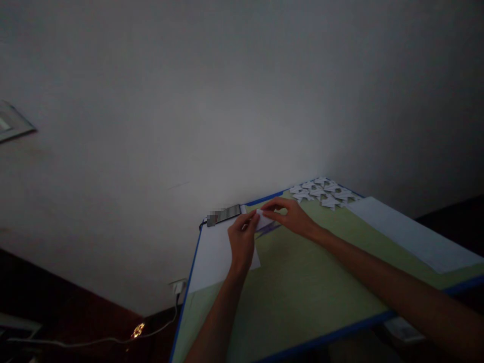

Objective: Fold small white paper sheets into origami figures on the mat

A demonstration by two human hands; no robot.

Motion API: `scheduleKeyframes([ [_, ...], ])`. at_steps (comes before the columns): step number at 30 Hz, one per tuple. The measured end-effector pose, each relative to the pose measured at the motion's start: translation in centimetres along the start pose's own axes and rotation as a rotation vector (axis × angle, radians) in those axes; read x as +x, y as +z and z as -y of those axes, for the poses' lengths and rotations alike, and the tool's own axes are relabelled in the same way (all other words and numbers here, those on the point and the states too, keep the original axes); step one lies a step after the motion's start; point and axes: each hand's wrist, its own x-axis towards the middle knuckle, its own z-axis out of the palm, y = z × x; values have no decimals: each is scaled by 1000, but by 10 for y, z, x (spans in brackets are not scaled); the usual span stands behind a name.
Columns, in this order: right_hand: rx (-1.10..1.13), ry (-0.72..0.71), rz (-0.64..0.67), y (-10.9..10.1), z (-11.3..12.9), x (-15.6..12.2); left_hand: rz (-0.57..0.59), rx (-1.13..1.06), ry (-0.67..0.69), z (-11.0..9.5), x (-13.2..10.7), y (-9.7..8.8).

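A small piece of white folded paper [265, 221] is held up between my two hands, above the table. My left hand [242, 233] pinches its left end between thumb and fingers. At the upper right, the fingertips of my right hand [287, 213] close on its other edge. Beneath the paper, a purplish thing [269, 230] lies on the green tabletop [310, 282], partly hidden. Under my left wrist rests a white sheet of paper [214, 252].
Several folded white paper shapes [321, 191] lie at the table's far right corner. A long white paper stack [408, 232] runs along the right side. A phone or tablet [227, 215] sits at the far left edge, near the wall [227, 101]. A charger [179, 287] is plugged in left of the table.
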Motion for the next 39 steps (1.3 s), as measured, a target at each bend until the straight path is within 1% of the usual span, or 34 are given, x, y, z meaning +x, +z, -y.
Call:
scheduleKeyframes([
  [7, 56, 0, -7, 2, -1, 0, -31, -44, -79, -1, 0, 2],
  [11, 73, 18, -8, 2, 2, -1, -11, -61, -57, 0, 0, 0],
  [16, 83, -12, -5, 2, 4, 0, 11, -37, -30, 1, 2, 0],
  [22, 201, 77, -40, -1, -3, 4, 47, 15, -2, 0, 0, 1],
  [25, 216, 99, -49, -1, -8, 5, 65, 22, 0, 0, -1, 2],
  [33, 231, 114, -61, 0, -11, 3, 28, 56, 49, 1, -2, 2],
  [39, 179, 71, -32, -1, -1, 1, 11, 34, 64, 0, -4, 1],
])
